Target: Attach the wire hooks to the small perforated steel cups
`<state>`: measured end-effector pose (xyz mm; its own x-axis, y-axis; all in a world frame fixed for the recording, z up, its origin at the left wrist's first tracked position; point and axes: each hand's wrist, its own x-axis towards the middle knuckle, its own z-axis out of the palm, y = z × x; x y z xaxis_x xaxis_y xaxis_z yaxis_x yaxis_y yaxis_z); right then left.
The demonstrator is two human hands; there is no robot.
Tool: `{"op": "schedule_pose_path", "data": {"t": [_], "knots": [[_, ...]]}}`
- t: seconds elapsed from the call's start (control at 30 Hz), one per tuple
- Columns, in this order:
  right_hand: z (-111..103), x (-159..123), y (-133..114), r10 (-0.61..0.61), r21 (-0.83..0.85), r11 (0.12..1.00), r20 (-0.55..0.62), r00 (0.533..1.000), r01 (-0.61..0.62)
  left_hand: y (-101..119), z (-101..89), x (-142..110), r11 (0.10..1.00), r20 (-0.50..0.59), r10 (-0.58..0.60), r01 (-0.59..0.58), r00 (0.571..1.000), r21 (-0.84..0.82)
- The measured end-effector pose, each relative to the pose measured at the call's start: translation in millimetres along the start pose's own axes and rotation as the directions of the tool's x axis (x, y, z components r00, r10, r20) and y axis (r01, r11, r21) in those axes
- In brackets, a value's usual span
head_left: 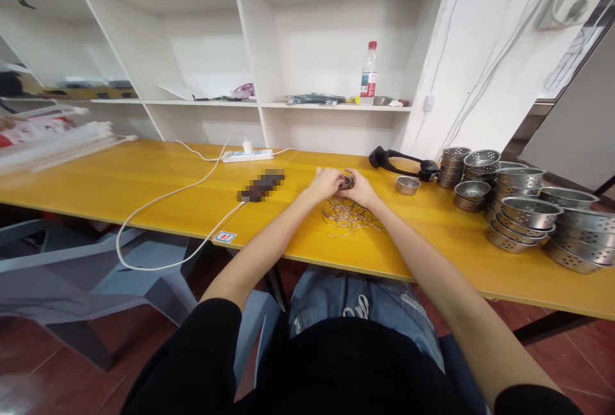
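A person's left hand (328, 182) and right hand (361, 190) grasp a small metal cup (345, 182) between them over a yellow tabletop (461, 242), just beyond a tangle of thin metal wire (349, 212). A lone perforated cup (408, 187) stands to the right, near a black headset (380, 158), with stacks of perforated metal bowls (526, 214) farther right.

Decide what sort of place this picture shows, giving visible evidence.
Probably a small workshop or shared workroom: stacked perforated metal cups and a tangle of thin wire sit on a long yellow table, with open white shelving behind it.
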<state>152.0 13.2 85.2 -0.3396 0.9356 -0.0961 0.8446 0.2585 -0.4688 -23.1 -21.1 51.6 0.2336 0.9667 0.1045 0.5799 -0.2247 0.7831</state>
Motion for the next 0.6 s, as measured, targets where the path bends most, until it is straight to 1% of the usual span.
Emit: {"op": "schedule_pose_path", "data": {"t": [0.13,0.27,0.33,0.6], "knots": [[-2.1,-1.7,-0.8,-0.057,-0.047,0.997,0.014,0.998,0.058,4.2,-2.6,-0.5,0.993,0.020,0.034,-0.036,0.999,0.113],[-4.2,-2.2,0.3,-0.077,-0.071,0.994,0.023,0.997,0.078,7.4,-2.4,0.5,0.973,-0.004,0.092,-0.089,0.996,0.215],[-5.6,-2.3,1.8,-0.082,-0.079,0.993,0.023,0.996,0.084,8.5,-2.4,0.6,0.963,0.002,0.108,-0.105,0.994,0.249],[-10.7,-3.0,8.1,-0.094,-0.089,0.991,0.023,0.995,0.096,14.3,-6.9,-3.6,0.948,0.046,0.089,-0.098,0.995,0.304]]}}
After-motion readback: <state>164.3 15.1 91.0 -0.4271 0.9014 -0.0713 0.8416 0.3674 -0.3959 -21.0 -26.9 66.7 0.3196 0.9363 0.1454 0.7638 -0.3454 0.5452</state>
